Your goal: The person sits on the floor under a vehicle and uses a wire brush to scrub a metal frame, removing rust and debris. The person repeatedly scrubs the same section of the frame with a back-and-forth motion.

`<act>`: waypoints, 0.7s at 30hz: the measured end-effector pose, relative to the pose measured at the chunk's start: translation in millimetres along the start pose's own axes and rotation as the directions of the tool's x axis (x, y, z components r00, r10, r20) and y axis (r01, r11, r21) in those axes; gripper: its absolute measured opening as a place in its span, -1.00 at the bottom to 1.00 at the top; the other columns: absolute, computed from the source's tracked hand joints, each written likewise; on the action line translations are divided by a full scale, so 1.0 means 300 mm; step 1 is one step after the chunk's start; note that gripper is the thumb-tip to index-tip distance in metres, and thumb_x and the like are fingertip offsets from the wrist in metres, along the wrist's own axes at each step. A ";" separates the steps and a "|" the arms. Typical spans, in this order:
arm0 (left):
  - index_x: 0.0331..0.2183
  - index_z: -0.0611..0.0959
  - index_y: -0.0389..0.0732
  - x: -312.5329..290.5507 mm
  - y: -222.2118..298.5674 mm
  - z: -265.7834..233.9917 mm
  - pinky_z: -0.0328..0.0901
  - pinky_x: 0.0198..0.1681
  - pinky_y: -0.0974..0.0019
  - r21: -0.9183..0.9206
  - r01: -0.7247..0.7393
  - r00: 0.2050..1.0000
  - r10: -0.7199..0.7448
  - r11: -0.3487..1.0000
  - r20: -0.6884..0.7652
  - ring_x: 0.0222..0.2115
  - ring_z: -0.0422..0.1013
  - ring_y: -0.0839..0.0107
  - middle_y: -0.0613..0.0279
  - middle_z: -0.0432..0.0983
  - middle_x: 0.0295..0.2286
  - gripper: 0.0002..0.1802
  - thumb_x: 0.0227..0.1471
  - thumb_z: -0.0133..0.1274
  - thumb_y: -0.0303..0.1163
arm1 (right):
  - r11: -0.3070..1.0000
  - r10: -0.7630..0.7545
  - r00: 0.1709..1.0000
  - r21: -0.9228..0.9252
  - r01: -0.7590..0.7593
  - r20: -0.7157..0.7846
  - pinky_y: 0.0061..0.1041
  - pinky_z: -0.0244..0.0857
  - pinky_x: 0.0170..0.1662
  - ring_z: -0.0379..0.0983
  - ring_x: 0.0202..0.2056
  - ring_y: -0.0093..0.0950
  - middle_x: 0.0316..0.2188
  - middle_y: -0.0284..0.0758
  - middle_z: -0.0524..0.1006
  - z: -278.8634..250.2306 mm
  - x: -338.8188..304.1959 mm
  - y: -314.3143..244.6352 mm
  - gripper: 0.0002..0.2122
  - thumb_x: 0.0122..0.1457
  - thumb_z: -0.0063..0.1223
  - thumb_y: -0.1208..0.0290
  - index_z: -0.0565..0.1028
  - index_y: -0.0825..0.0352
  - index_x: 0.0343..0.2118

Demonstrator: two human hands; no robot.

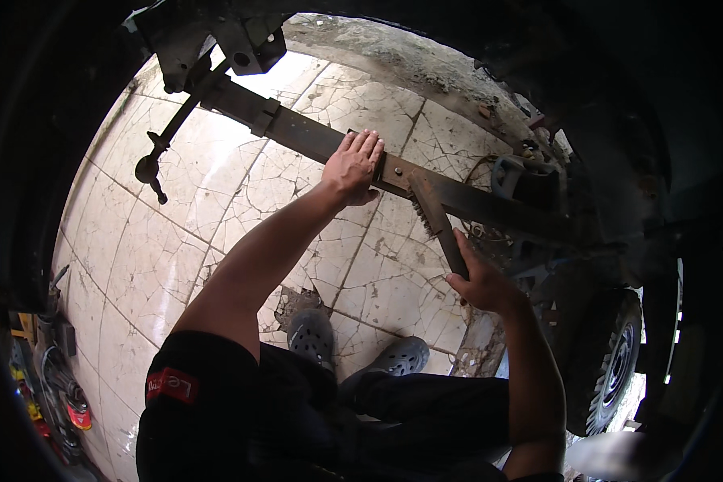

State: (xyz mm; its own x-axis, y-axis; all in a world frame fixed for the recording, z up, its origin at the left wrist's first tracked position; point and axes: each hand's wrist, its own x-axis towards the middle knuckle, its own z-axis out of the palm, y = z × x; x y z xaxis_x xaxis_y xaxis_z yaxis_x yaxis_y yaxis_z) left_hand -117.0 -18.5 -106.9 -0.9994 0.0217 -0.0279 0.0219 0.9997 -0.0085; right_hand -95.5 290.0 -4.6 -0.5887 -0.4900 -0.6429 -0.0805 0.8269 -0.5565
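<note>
A long, dark flat leaf spring (305,135) slants from the upper left down to the right, with a clamp band (265,117) around it. My left hand (353,167) lies across its middle, fingers stretched out and thumb at the near edge. Right of those fingers, a bolt head (398,171) shows on a rusty brown section. My right hand (482,277) is closed around the handle of a wire brush (435,210). The brush head touches or overlaps the spring's near edge, and its bristles show along the left side.
A rod with a rounded joint (147,169) hangs at the upper left below a metal bracket (245,52). A tyre (614,365) stands at the lower right. Tools (64,386) lie at the far left. Beneath is cracked tile floor (177,249); my grey clogs (311,333) stand on it.
</note>
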 end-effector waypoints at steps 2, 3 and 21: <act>0.33 0.02 -0.33 -0.005 0.020 -0.005 -0.27 0.43 0.12 0.037 -0.006 1.000 0.005 0.999 0.012 0.38 -0.18 0.11 -0.05 -0.12 0.35 0.20 -0.09 0.23 0.15 | 0.992 -0.071 0.996 -0.108 0.065 -0.052 -0.27 0.33 0.02 0.48 -0.18 -0.16 -0.01 0.15 0.44 0.001 0.006 0.026 -0.20 0.20 0.07 0.34 -0.15 0.22 0.41; 0.33 0.02 -0.34 -0.022 0.035 -0.003 -0.28 0.43 0.11 0.053 -0.017 1.000 0.016 0.998 0.017 0.38 -0.19 0.11 -0.05 -0.12 0.35 0.20 -0.08 0.22 0.15 | 0.974 -0.156 0.984 -0.177 0.138 -0.088 -0.25 0.37 -0.04 0.54 -0.27 -0.16 -0.08 0.16 0.49 0.007 0.021 0.065 -0.20 0.20 0.06 0.33 -0.16 0.20 0.41; 0.32 0.04 -0.32 -0.078 0.098 0.031 -0.29 0.44 0.10 -0.038 -0.097 0.995 0.096 0.995 -0.035 0.38 -0.19 0.14 -0.01 -0.10 0.35 0.15 -0.06 0.22 0.10 | 0.988 -0.114 0.991 -0.109 0.107 -0.063 -0.24 0.42 -0.13 0.59 -0.42 -0.19 -0.08 0.15 0.53 0.015 0.037 0.070 -0.19 0.22 0.04 0.33 -0.20 0.17 0.42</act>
State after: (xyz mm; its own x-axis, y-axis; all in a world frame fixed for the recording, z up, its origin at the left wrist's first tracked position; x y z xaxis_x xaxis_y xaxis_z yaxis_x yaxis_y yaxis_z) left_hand -92.6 10.4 -116.0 -0.9930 0.1179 0.0068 0.1181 0.9925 0.0323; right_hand -100.3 300.8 -25.8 -0.6248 -0.5631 -0.5408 -0.2304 0.7948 -0.5614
